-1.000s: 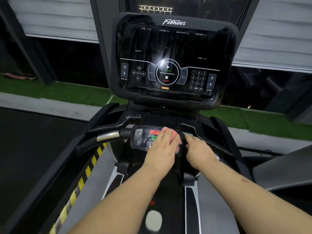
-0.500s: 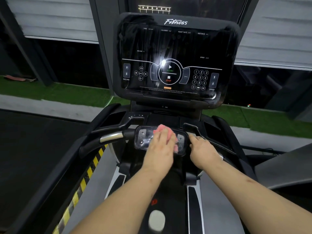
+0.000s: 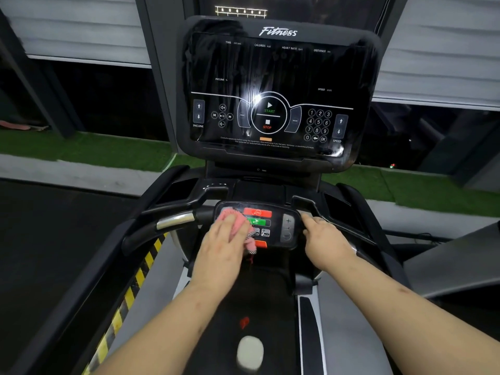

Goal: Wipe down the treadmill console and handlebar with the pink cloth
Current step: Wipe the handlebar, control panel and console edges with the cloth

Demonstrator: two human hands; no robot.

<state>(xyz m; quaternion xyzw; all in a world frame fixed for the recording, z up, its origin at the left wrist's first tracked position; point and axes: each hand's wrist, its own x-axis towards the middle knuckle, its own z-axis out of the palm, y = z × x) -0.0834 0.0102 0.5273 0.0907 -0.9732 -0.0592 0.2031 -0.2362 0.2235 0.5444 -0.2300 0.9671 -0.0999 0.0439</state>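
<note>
The treadmill's big black console (image 3: 273, 69) stands upright ahead, its touch panel dark and glossy. Below it a small control panel (image 3: 288, 228) with red and green buttons sits in the middle of the handlebar (image 3: 176, 220). My left hand (image 3: 219, 255) presses the pink cloth (image 3: 236, 221) flat against the left part of that panel; a corner of the cloth hangs below the panel's edge. My right hand (image 3: 327, 242) grips the handlebar just right of the panel, covering the bar there.
The black running belt (image 3: 238, 299) lies below my arms with a pale oval object (image 3: 250, 350) on it. A yellow-black hazard stripe (image 3: 130, 293) runs along the left side rail. Green turf (image 3: 81, 150) and a dark wall are behind the machine.
My left hand has slid the pink cloth leftward across the small panel, uncovering the red and green buttons. My right hand stays on the bar.
</note>
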